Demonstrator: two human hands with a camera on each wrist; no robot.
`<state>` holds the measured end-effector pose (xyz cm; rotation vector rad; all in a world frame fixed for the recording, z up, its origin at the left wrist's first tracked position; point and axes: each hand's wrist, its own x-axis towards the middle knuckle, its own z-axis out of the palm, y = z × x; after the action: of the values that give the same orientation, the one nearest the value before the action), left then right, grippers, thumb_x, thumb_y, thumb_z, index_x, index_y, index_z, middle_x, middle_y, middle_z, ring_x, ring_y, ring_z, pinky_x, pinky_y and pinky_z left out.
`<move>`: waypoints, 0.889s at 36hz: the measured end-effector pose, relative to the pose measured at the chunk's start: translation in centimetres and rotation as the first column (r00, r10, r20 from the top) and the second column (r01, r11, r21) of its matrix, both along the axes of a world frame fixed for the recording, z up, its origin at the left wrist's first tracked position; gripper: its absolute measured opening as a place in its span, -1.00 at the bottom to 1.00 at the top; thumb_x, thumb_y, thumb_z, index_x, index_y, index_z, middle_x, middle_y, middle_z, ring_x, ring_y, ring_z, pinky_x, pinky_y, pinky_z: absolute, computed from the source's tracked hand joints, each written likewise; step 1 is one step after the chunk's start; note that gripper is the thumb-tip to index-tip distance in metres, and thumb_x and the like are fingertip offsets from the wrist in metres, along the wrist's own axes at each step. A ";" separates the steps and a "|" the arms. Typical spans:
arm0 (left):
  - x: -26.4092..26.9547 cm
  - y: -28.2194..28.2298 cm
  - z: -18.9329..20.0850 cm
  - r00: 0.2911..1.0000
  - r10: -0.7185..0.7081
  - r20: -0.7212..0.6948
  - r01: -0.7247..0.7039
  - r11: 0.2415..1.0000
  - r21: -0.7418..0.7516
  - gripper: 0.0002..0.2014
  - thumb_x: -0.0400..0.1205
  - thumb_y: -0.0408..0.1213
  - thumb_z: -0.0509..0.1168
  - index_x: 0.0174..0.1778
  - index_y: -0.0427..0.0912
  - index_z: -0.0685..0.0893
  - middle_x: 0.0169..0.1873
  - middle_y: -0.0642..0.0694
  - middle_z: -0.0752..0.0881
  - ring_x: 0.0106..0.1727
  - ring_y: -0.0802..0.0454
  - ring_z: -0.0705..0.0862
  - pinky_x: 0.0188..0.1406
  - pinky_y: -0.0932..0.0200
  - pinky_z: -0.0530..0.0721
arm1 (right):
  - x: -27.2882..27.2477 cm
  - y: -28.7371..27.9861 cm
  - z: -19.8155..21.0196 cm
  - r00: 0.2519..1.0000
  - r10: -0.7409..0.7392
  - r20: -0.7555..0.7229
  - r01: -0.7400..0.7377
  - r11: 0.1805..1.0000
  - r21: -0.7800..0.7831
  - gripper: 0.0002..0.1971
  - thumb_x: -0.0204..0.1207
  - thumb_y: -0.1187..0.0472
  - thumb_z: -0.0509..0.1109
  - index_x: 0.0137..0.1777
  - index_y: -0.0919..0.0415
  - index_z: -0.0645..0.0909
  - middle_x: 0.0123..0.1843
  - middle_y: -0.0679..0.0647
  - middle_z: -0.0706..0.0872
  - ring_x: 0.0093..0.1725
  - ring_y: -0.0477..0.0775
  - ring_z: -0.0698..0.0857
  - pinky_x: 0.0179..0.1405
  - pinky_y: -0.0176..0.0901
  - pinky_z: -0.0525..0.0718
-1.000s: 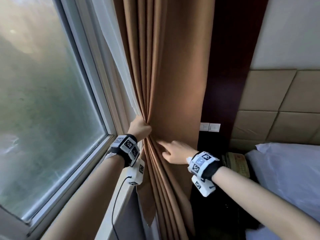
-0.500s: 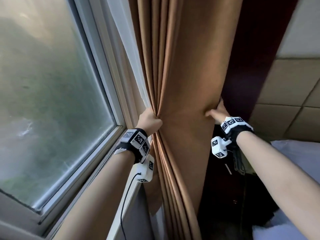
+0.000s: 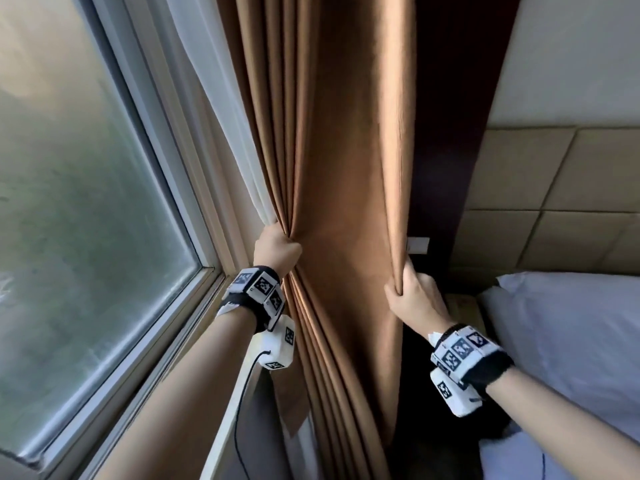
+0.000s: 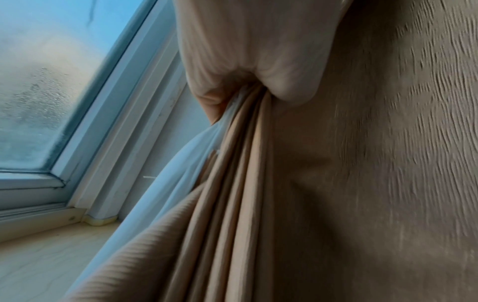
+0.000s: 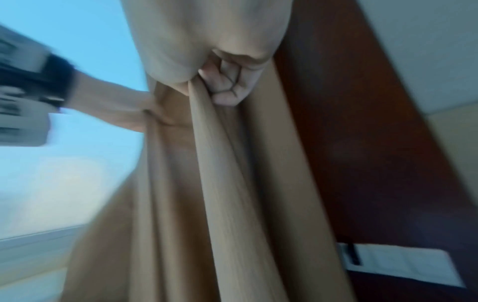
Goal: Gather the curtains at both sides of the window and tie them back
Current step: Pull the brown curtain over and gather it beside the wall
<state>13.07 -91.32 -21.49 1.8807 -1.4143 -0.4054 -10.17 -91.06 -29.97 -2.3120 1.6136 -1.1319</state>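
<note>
A tan-brown curtain [image 3: 346,174] hangs at the right side of the window [image 3: 79,209], with a white sheer curtain [image 3: 221,109] behind its left edge. My left hand [image 3: 277,245] grips the gathered left folds of the curtain [image 4: 248,155] together with the sheer [image 4: 181,163]. My right hand [image 3: 410,296] grips the curtain's right edge, fingers [image 5: 227,81] curled round a fold of the curtain [image 5: 212,183]. A flat span of fabric stretches between the two hands. No tie-back shows in any view.
The window sill [image 3: 225,427] runs along the lower left, with a cable hanging from my left wrist. A dark wood panel [image 3: 460,116] with a white wall switch [image 3: 418,244] stands behind the curtain. A bed with a white pillow [image 3: 561,334] and padded headboard [image 3: 554,202] is at the right.
My right hand went from touching the folds near the left hand out to the curtain's right edge, closed on it and now draws it lower. The left hand has kept its grip.
</note>
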 end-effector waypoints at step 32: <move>3.7 -0.5 0.1 0.990 0.116 0.077 -0.117 0.993 0.017 -0.68 0.50 -0.33 0.27 0.16 -0.35 0.59 0.06 -0.33 0.65 0.10 -0.32 0.64 0.04 0.02 0.65 | 5.8 -6.6 -1.9 0.878 0.412 -0.244 -0.274 0.850 0.449 -0.68 0.57 0.06 0.26 0.28 0.01 0.68 0.32 0.04 0.67 0.34 0.09 0.62 0.36 -0.15 0.52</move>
<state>16.79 -91.78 -21.38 2.0034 -1.3455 -0.2963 -4.36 -97.62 -31.82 -2.4476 1.2684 -0.3010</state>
